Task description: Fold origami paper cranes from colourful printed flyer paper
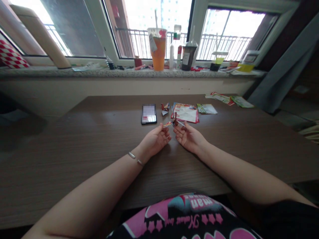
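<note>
Over the middle of the table, my left hand (156,140) pinches a small flat red-and-yellow printed piece (167,124) between thumb and fingers. Facing it, my right hand (191,138) grips a small dark brown and white cut-out piece (175,122), one part of which stands upright. The two pieces almost meet; whether they touch I cannot tell. Just beyond the hands sits a small folded red-and-brown paper figure (164,108). Behind my right hand lies a stack of printed cards (185,113) with red borders.
A phone (149,114) lies on the table (99,139) beyond my left hand. Green-edged cards (207,109) and more printed sheets (221,98) are at the back right. On the windowsill (99,72) stand an orange drink cup (158,49), a dark cup (188,57) and bottles.
</note>
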A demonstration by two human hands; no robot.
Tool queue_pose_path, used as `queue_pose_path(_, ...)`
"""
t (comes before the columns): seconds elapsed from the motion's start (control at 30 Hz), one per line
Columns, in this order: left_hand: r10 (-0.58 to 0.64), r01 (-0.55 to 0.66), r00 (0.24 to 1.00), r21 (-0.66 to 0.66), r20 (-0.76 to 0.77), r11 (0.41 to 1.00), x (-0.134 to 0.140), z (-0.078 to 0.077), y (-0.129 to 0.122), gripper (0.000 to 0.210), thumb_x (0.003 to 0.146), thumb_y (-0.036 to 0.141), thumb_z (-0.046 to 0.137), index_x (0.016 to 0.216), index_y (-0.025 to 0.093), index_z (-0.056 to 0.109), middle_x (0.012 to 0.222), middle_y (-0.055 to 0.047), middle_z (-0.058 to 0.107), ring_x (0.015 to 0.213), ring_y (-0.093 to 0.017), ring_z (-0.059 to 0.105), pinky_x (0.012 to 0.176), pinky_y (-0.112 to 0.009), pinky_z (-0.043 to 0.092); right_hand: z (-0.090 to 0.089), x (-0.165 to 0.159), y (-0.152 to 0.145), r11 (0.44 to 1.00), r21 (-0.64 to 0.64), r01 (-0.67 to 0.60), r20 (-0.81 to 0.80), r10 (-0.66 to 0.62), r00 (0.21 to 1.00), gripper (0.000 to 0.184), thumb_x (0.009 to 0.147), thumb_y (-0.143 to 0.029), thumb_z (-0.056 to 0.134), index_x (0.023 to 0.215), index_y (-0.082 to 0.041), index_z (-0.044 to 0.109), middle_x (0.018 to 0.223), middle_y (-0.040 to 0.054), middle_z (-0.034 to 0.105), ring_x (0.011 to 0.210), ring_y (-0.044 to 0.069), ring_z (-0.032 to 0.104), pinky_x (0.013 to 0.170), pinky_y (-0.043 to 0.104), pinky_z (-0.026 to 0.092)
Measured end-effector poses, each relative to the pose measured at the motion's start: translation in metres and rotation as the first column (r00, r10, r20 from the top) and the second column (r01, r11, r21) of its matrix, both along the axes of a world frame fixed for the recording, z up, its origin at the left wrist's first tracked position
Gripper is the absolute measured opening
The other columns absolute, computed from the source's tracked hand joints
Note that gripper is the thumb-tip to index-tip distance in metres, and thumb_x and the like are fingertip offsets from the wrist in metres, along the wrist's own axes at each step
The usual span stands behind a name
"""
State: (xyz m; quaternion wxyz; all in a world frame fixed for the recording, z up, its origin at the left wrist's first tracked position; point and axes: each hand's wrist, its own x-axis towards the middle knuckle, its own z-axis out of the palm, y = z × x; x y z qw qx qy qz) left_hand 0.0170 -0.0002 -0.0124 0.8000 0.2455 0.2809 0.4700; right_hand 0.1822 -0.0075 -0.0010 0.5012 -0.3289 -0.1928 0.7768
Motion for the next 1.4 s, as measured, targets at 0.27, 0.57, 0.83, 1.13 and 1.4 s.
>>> queue_pose_path(0.27, 0.100, -0.097, 0.992, -0.040, 0.071, 0.994, 0.002, 0.009, -0.003, 0.023, 0.097, 0.029, 0.051, 0.082, 0.015, 0.063, 0.074, 0.001, 0.064, 0.069, -0.009, 0.061, 0.073, -0.025, 0.049, 0.003, -0.003, -0.003, 0.999, 0.039, -0.017, -0.057, 0.019, 0.998, 0.036, 0.102, -0.036, 0.037, 0.092, -0.019, 0.068, 0.088, 0.0024, 0.075, 0.080, 0.009, 0.068, 0.062, 0.018, 0.051)
queue_pose_path(0.57, 0.113, -0.105, 0.982, -0.059, 0.153, 0.993, 0.004, 0.019, -0.012, 0.026, 0.100, 0.025, 0.046, 0.088, 0.016, 0.067, 0.086, -0.001, 0.070, 0.083, -0.010, 0.065, 0.087, -0.030, 0.050, 0.002, 0.002, 0.000, 0.999, 0.046, -0.026, -0.118, 0.031, 0.992, 0.026, 0.098, -0.035, 0.048, 0.089, -0.020, 0.067, 0.084, 0.0017, 0.075, 0.079, 0.011, 0.069, 0.065, 0.020, 0.053)
queue_pose_path(0.83, 0.120, -0.122, 0.992, -0.039, -0.047, 0.992, -0.004, 0.011, -0.001, 0.019, 0.096, 0.023, 0.051, 0.089, 0.016, 0.068, 0.086, -0.002, 0.069, 0.073, -0.010, 0.063, 0.072, -0.024, 0.050, 0.000, 0.007, 0.007, 0.999, 0.034, 0.041, -0.003, -0.041, 0.999, 0.036, 0.101, -0.034, 0.038, 0.085, -0.021, 0.068, 0.090, 0.0009, 0.076, 0.077, 0.009, 0.069, 0.059, 0.019, 0.052)
queue_pose_path(1.13, 0.286, -0.250, 0.912, 0.153, -0.293, 0.956, -0.004, 0.012, 0.001, 0.012, 0.089, 0.027, 0.059, 0.095, 0.017, 0.062, 0.104, -0.007, 0.066, 0.080, -0.012, 0.062, 0.071, -0.024, 0.050, 0.000, 0.011, 0.008, 0.991, 0.124, 0.044, 0.158, -0.063, 0.985, 0.026, 0.097, -0.030, 0.044, 0.092, -0.023, 0.069, 0.096, 0.0019, 0.075, 0.085, 0.013, 0.067, 0.068, 0.023, 0.049)
queue_pose_path(1.4, 0.742, -0.242, 0.466, 0.737, -0.483, 0.632, -0.014, -0.007, 0.010, 0.044, 0.080, 0.029, 0.066, 0.121, 0.022, 0.050, 0.122, -0.009, 0.051, 0.099, -0.017, 0.056, 0.083, -0.029, 0.049, -0.006, 0.012, 0.009, 0.976, 0.217, 0.020, 0.310, -0.088, 0.947, 0.014, 0.086, -0.031, 0.060, 0.093, -0.023, 0.070, 0.096, 0.0028, 0.075, 0.079, 0.015, 0.066, 0.069, 0.026, 0.048)
